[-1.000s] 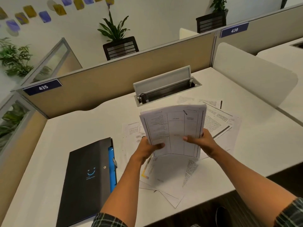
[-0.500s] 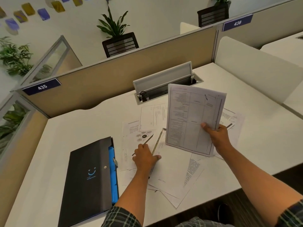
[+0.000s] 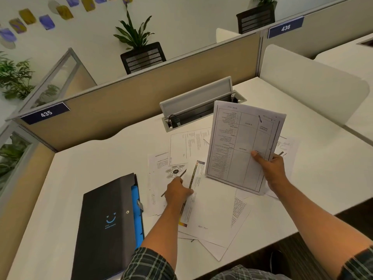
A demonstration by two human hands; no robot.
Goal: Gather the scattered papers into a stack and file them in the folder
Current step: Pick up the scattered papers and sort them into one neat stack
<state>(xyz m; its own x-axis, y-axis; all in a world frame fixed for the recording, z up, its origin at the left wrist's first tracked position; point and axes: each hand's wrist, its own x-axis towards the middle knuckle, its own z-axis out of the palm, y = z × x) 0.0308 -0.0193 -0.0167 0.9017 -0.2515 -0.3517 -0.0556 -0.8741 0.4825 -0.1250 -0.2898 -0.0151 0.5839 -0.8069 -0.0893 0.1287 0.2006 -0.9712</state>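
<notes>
My right hand (image 3: 269, 169) grips a gathered stack of printed papers (image 3: 238, 146) by its lower right corner and holds it tilted above the desk. Several loose sheets (image 3: 216, 221) lie scattered under and around it in the middle of the white desk (image 3: 84, 166). My left hand (image 3: 177, 191) is down on these sheets, fingers curled, thumb on the edge of a sheet with a coloured stripe (image 3: 198, 190). A closed black folder (image 3: 109, 225) with a blue spine and a smile logo lies to the left, apart from both hands.
An open grey cable tray (image 3: 197, 100) is set into the desk behind the papers. Tan partition walls (image 3: 125, 98) close the back and left sides. A white divider (image 3: 310, 87) stands on the right. The desk's front edge runs just below the lowest sheets.
My left hand let go of the stack and dropped onto the loose sheets. My right hand alone now carries the stack, shifted right and up.
</notes>
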